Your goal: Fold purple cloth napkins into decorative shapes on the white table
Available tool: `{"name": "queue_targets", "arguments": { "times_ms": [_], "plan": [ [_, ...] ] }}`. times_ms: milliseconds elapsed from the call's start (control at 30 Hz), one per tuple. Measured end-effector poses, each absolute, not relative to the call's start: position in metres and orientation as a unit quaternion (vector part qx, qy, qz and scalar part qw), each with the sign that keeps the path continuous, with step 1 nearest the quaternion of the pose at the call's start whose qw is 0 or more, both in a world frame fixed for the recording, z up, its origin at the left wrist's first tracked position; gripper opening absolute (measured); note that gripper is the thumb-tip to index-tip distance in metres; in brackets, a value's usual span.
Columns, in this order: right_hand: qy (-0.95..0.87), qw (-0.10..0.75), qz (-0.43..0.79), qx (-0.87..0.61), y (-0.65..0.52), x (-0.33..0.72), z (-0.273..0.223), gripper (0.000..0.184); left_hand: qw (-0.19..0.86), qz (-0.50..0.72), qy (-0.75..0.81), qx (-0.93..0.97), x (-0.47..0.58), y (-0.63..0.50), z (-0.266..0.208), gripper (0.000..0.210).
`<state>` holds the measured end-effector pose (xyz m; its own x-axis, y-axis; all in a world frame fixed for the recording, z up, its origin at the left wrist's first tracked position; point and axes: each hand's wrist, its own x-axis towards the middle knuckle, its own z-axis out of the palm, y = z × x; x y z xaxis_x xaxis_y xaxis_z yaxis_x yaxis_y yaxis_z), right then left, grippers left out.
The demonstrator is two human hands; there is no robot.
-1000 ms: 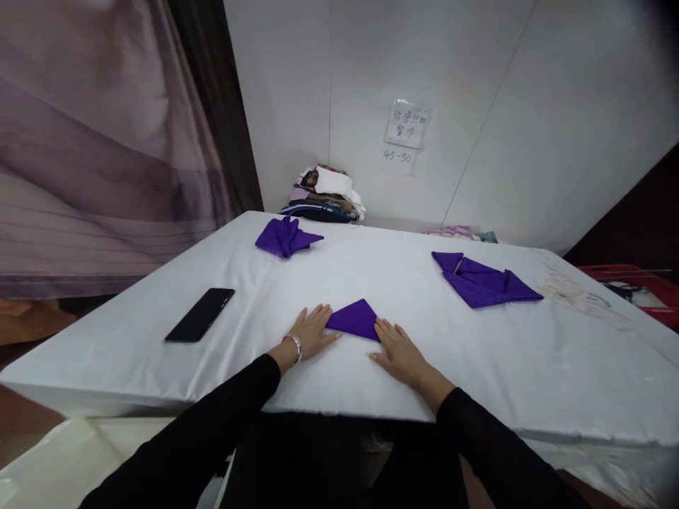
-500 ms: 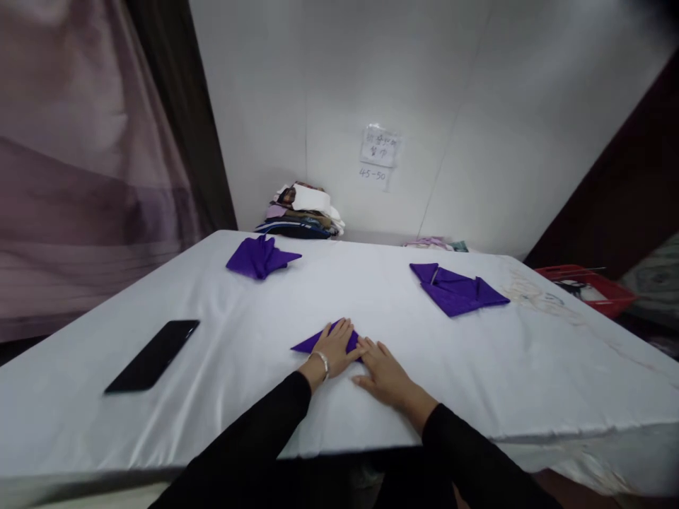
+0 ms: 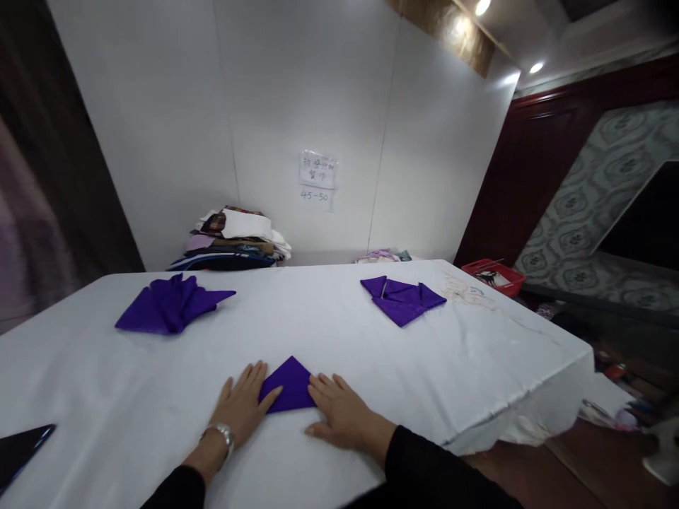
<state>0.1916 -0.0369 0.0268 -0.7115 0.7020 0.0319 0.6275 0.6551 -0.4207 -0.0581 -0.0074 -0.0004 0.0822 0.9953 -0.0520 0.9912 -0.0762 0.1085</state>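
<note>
A purple cloth napkin (image 3: pixel 291 387), folded into a triangle with its point away from me, lies flat on the white tablecloth (image 3: pixel 297 304). My left hand (image 3: pixel 241 401) rests over its left corner with fingers stretched out, and the thumb lies on the cloth. At the right corner, the fingertips of my right hand (image 3: pixel 342 413) touch the edge, the hand flat and its fingers extended. Farther off to the left sits a purple napkin folded into a pleated shape (image 3: pixel 170 305). Another folded purple napkin (image 3: pixel 404 300) lies flat at the back right.
A black phone-like slab (image 3: pixel 21 452) lies at the left edge of view. Behind the table is a stack of folded cloths (image 3: pixel 233 240) by the wall, with a handwritten sign (image 3: pixel 317 173) above. A red basket (image 3: pixel 496 278) stands beyond the far right corner.
My left hand has slid left off the middle of the napkin, uncovering its triangle. My right hand stays at the right corner. The camera view has turned to the right.
</note>
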Motion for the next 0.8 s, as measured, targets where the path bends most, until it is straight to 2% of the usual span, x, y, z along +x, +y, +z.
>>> {"name": "queue_targets", "arguments": {
  "times_ms": [233,400,467,600,800],
  "plan": [
    [-0.906,0.086,0.186,-0.371,-0.034,0.193,0.021,0.073,0.054,-0.012,0.717,0.695,-0.101,-0.015,0.006,0.060],
    [-0.910,0.052,0.163,-0.377,-0.032,0.194,0.015,0.072,0.070,-0.002,0.755,0.652,-0.077,-0.016,0.024,0.062],
    [-0.913,0.050,0.150,-0.375,-0.031,0.194,0.013,0.072,0.044,0.044,0.715,0.697,-0.051,-0.018,0.024,0.061],
    [-0.917,0.053,0.126,-0.376,-0.031,0.193,0.007,0.071,0.058,0.084,0.567,0.817,-0.002,-0.025,0.011,0.064],
    [-0.916,0.042,0.146,-0.371,-0.029,0.200,0.006,0.070,0.081,0.081,0.548,0.828,0.007,-0.030,0.000,0.072]
  ]
}}
